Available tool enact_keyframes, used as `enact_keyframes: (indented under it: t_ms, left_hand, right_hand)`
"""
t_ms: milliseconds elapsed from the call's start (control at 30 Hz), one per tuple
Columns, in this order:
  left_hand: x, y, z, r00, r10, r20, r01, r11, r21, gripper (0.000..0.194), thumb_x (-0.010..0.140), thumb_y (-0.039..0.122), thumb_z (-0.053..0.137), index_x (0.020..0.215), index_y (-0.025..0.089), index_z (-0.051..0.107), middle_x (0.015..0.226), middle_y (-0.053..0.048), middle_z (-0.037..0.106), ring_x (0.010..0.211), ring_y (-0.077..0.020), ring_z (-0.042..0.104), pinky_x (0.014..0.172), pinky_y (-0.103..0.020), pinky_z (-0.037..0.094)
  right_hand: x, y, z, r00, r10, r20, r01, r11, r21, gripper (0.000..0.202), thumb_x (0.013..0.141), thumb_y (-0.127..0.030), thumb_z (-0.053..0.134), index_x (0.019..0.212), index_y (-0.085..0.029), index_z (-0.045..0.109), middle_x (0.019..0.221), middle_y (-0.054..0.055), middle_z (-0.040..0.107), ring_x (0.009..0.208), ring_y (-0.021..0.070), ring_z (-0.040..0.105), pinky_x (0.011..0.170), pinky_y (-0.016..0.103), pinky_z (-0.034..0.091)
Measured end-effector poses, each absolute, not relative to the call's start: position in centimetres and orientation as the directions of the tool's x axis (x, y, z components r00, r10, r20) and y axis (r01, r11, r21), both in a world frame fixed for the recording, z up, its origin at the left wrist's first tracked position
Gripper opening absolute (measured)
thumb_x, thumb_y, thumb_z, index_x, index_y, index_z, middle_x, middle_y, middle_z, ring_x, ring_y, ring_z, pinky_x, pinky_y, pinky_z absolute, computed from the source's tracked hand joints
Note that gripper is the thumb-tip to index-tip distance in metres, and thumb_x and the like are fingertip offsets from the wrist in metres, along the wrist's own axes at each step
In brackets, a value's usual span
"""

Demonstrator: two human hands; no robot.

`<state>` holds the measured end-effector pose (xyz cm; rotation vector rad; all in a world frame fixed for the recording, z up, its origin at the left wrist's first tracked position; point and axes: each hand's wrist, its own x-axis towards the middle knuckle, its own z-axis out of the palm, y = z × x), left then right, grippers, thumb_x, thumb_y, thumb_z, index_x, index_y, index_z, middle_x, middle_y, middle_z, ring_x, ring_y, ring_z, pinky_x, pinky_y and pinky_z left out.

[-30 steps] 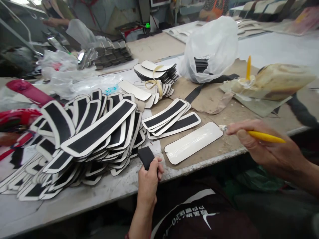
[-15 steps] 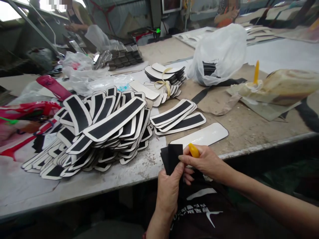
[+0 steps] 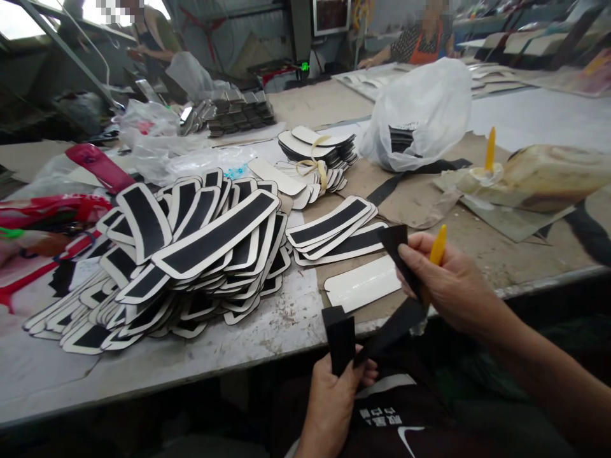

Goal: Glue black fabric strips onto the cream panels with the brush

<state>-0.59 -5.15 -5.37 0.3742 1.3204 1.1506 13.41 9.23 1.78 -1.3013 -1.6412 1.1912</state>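
Note:
My left hand (image 3: 329, 401) is closed around a small stack of black strips (image 3: 340, 337) at the table's front edge. To its right and higher, my right hand (image 3: 453, 286) pinches a black strip (image 3: 397, 251) between thumb and fingers. That same hand also grips a yellow stick-like tool (image 3: 438, 247), whose lower end shows below the fingers. Another length of black strip (image 3: 394, 331) stretches between both hands; whether it is one piece with the pinched strip I cannot tell. Just behind the hands lies a glossy cream curved panel (image 3: 360, 285), its right end hidden by my right hand.
A large heap of cream-edged panels with black centres (image 3: 214, 242) covers the left. Beyond are a few similar panels (image 3: 329, 222), a tied bundle (image 3: 317, 152), a plastic bag (image 3: 420, 108), and a cut-open container (image 3: 548, 172) with an upright yellow stick (image 3: 491, 149). Two people work behind.
My right hand has moved right and up, away from my left hand, drawing a black strip with it. The left hand has lowered slightly, still holding the stack.

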Motion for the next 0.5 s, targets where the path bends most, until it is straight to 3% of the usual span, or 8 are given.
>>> enact_keyframes:
  t_ms: [100,233,367,500]
  left_hand:
    - [-2.2,-5.6,-5.9,-0.288,0.739,-0.608,-0.465,0.447,0.764,0.038,0.065,0.042,0.075,0.082,0.010,0.066,0.057,-0.003,0.062,0.051,-0.0115,0.053,0.051,-0.022,0.043]
    - [-3.9,-3.6,-5.3,-0.433,0.676,-0.596,-0.460,0.403,0.791,0.034,0.071,0.041,0.071,0.084,0.010,0.062,0.052,0.003,0.050,0.048,-0.0074,0.042,0.047,-0.019,0.035]
    - [-4.9,-0.6,-4.5,-0.382,0.703,-0.600,-0.448,0.427,0.785,0.038,0.071,0.038,0.070,0.092,0.008,0.060,0.052,0.004,0.048,0.048,-0.0081,0.041,0.044,-0.020,0.033]
    - [-5.5,1.2,-4.2,-0.267,0.718,-0.643,-0.436,0.505,0.745,0.032,0.069,0.037,0.069,0.084,0.010,0.059,0.050,0.003,0.049,0.044,-0.0079,0.041,0.042,-0.019,0.031]
  right_hand:
    - [15.4,11.0,2.8,-0.370,0.923,-0.105,0.524,0.114,-0.844,0.033,0.080,-0.053,0.054,0.080,-0.019,0.056,0.060,-0.003,0.049,0.052,0.0106,0.043,0.048,0.023,0.035]
    - [15.5,12.5,2.3,-0.609,0.723,-0.324,0.673,0.256,-0.694,0.035,0.081,-0.051,0.051,0.068,-0.018,0.054,0.059,-0.003,0.049,0.054,0.0109,0.042,0.052,0.023,0.034]
    - [13.2,13.8,0.7,-0.695,0.608,-0.384,0.672,0.359,-0.648,0.033,0.083,-0.047,0.048,0.068,-0.018,0.050,0.060,-0.004,0.048,0.056,0.0107,0.041,0.053,0.023,0.032]
    - [10.5,14.9,-0.1,-0.737,0.514,-0.439,0.658,0.396,-0.640,0.029,0.083,-0.042,0.048,0.070,-0.017,0.054,0.060,-0.003,0.052,0.054,0.0104,0.042,0.050,0.022,0.030]
